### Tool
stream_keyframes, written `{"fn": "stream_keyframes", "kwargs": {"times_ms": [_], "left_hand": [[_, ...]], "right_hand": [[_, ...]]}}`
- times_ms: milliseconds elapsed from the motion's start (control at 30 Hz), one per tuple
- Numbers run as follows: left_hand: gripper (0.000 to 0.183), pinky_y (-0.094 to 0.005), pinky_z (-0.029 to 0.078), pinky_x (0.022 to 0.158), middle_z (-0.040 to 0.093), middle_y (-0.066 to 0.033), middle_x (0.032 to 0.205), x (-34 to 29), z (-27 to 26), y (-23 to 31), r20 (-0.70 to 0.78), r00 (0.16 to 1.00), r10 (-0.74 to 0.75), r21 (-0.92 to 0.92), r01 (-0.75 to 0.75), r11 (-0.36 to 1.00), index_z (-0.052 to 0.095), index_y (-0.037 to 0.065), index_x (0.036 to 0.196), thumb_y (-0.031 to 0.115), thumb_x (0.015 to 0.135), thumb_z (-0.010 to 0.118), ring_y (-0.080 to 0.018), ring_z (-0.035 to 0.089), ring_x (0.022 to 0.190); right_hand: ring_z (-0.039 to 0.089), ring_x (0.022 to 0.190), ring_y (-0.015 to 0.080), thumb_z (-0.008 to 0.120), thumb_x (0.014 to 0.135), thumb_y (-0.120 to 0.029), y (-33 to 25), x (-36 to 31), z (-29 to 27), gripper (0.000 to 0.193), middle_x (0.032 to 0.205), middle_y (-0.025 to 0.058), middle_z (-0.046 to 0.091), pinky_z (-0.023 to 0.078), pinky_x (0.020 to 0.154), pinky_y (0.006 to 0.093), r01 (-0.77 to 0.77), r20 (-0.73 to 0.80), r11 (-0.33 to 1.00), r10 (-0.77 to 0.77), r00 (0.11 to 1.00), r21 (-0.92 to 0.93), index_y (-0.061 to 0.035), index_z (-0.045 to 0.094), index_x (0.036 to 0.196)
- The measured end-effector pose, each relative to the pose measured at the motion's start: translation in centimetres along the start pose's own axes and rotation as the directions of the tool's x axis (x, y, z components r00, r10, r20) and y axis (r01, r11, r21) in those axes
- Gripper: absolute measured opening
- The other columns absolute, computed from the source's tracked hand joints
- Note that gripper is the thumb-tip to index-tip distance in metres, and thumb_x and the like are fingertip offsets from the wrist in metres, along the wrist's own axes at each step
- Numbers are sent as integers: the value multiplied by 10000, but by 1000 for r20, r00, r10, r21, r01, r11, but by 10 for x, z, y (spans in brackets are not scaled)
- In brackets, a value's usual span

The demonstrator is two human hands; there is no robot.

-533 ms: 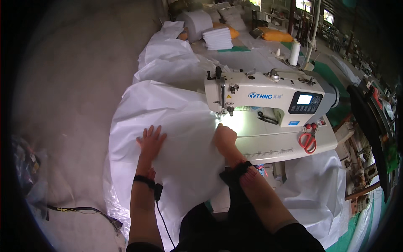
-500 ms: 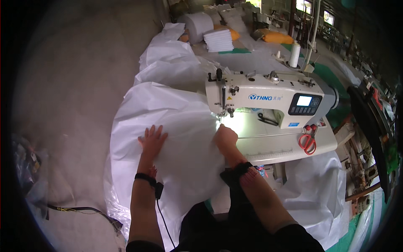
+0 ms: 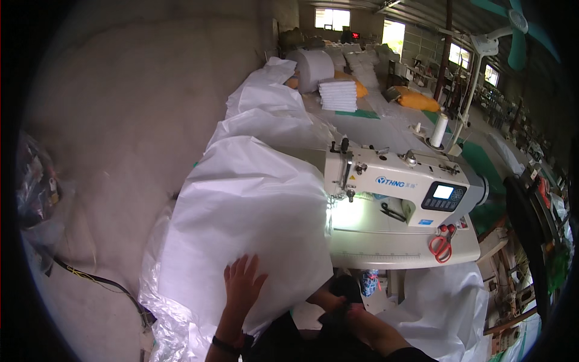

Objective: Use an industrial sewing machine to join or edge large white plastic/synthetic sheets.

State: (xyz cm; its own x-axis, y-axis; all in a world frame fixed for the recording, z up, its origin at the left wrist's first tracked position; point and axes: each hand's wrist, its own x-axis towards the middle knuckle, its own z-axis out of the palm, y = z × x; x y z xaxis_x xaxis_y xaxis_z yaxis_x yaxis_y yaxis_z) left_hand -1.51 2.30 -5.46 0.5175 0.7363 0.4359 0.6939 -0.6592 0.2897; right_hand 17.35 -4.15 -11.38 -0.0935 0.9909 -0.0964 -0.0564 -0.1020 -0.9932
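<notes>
My left hand [image 3: 243, 285], fingers spread wide, presses the big white woven-plastic sheet [image 3: 253, 211] draped left of the cream sewing machine [image 3: 401, 184]; light, slippery, best gripped at edges. Right hand [image 3: 329, 300] fingers hidden beneath.

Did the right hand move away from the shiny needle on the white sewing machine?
Yes. The right hand slid back toward the person, from beside the needle of the white sewing machine to under the edge of the big white fabric sheet.

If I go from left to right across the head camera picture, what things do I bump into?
Black cable on the floor → left hand flat on the big white sheet → sewing machine → red scissors.
</notes>
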Motion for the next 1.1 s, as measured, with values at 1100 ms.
{"fn": "stream_keyframes", "kwargs": {"times_ms": [1100], "left_hand": [[719,-365,345,991,539,-198,1211,170,-39,-192,380,905,-192,-299,316,900,532,12,1204,618,884,317,-330,475,1157]], "right_hand": [[474,1159,254,561,739,12,-17,149,72,517,1200,83,535,352,977,347,305,84,952,-302,950,-31,-2,458,1245]]}}
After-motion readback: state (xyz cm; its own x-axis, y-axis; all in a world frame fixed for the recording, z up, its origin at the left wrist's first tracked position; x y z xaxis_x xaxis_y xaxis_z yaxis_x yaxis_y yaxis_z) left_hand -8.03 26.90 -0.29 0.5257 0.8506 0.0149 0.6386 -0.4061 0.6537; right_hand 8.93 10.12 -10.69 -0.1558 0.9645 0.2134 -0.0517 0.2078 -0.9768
